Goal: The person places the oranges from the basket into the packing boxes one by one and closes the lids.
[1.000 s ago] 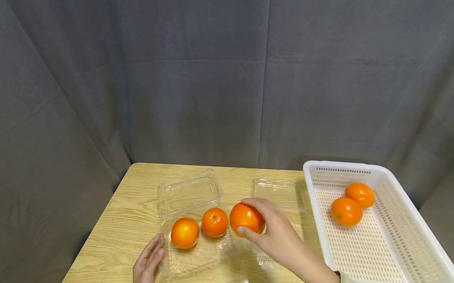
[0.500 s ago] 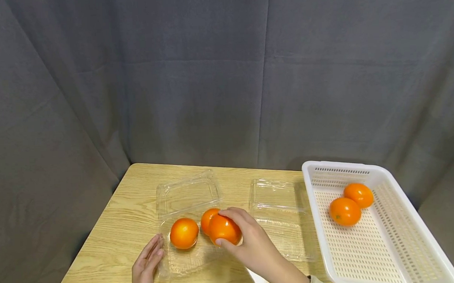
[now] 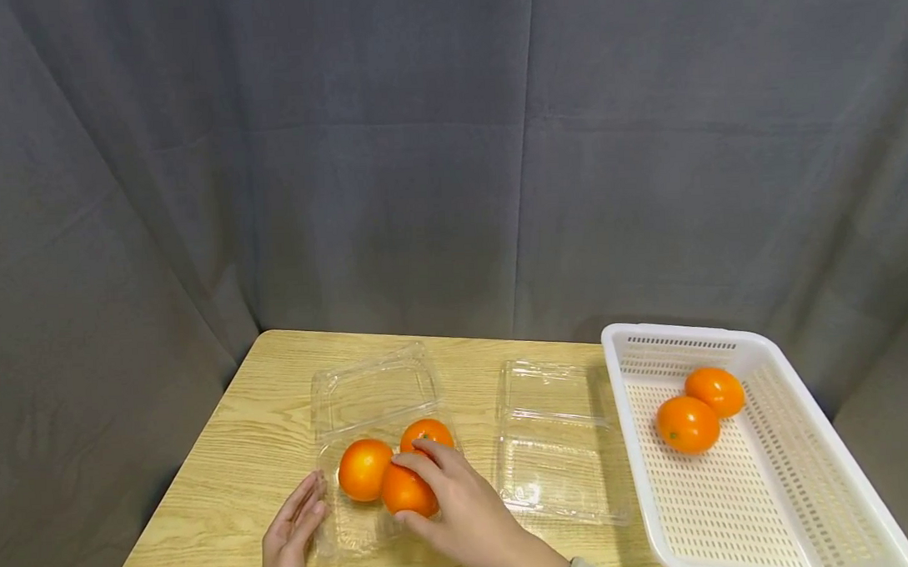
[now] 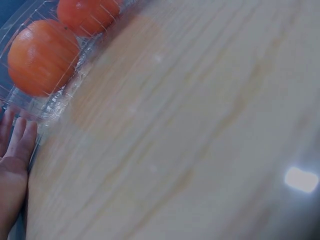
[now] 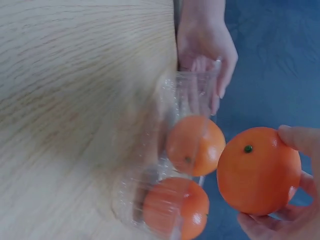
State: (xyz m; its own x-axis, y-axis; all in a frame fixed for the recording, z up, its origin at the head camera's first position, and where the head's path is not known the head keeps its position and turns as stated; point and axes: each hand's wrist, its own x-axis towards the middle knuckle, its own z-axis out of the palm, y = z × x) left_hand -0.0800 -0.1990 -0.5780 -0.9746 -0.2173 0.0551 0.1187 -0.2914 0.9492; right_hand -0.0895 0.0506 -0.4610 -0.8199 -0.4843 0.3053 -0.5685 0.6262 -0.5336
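Observation:
My right hand (image 3: 469,508) grips an orange (image 3: 409,490) between thumb and fingers, above the near part of a clear plastic clamshell box (image 3: 358,533). Two more oranges lie in that box: one at its left (image 3: 365,470) and another farther back (image 3: 427,435), partly covered by my fingers. In the right wrist view the held orange (image 5: 259,170) shows a green stem spot and hangs over the box wall. My left hand (image 3: 293,531) touches the box's left side with its fingers extended; the left wrist view shows those fingertips (image 4: 20,135) against the plastic edge.
A second clear clamshell box (image 3: 558,463) lies unfolded on the wooden table (image 3: 228,483), right of the first. Farther right stands a white perforated basket (image 3: 747,507) with two oranges (image 3: 687,425) inside. A grey curtain (image 3: 391,194) hangs behind the table.
My right hand has carried its orange leftward and nearer, from the gap between the boxes to over the left box. The left hand has hardly moved.

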